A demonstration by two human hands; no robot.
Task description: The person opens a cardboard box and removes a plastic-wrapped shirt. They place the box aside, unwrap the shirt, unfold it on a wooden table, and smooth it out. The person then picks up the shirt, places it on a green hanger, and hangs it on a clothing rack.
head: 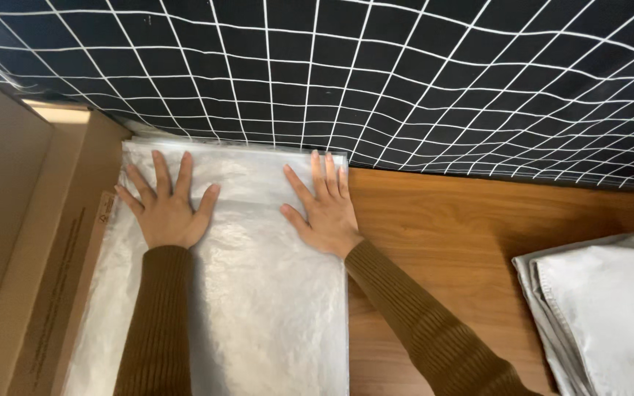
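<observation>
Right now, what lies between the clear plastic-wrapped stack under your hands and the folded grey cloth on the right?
In the head view, only bare wooden tabletop lies between the plastic-wrapped stack and the folded grey cloth.

Home bedroom: grid-patterned bedding, wooden floor, folded cloth, cardboard box.

The clear plastic bag runs off the bottom edge and partly hides under both palms, the folded grey cloth is cut by the right and bottom edges, the cardboard box by the left, and its small print is unreadable.
</observation>
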